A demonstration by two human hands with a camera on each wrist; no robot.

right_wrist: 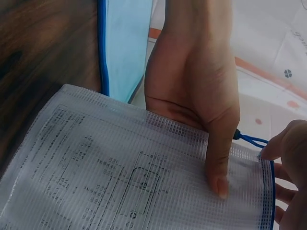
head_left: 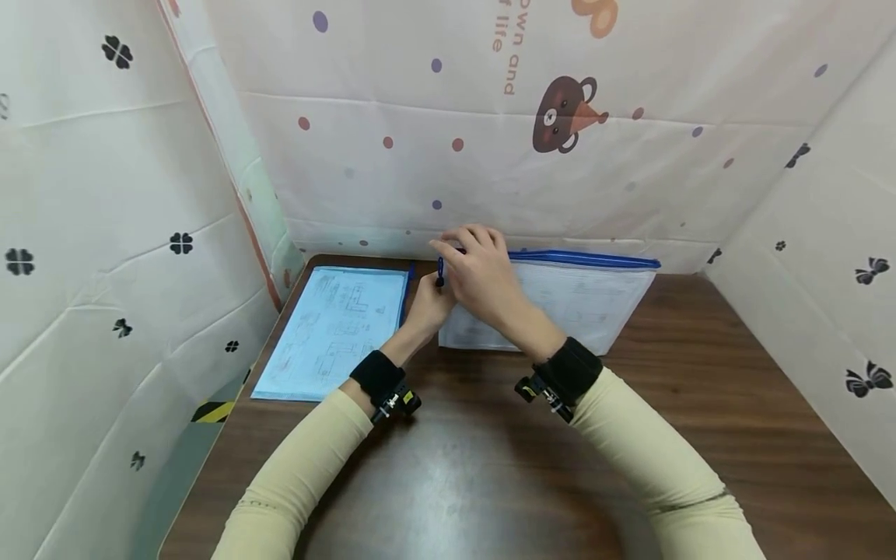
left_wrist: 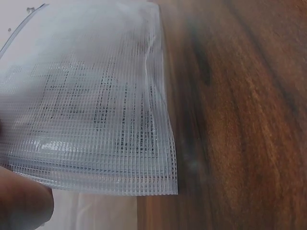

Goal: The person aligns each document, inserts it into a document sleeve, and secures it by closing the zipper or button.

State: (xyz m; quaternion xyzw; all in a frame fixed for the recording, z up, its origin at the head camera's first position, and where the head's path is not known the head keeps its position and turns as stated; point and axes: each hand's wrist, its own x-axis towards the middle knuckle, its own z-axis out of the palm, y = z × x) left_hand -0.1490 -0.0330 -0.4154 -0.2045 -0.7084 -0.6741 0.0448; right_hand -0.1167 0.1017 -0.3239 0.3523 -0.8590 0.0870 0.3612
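A clear mesh zipper pouch (head_left: 581, 303) stands tilted up on its long edge, with printed sheets showing through it. Its blue zipper (head_left: 595, 260) runs along the top. My left hand (head_left: 428, 307) grips the pouch's left edge, its thumb (right_wrist: 219, 179) pressed flat on the mesh in the right wrist view. At the upper left corner my right hand (head_left: 483, 276) pinches the zipper edge, thumb on one side and fingers on the other. A dark blue pull cord (right_wrist: 252, 140) loops out beside the right thumb. In the left wrist view the mesh corner (left_wrist: 158, 177) hangs over the table.
A light-blue pouch (head_left: 332, 334) with printed drawings and a dark blue edge lies flat on the table's left side. The brown wooden table (head_left: 434, 482) meets a patterned curtain (head_left: 392, 179) at the back and sides. Black straps with small cameras wrap both wrists.
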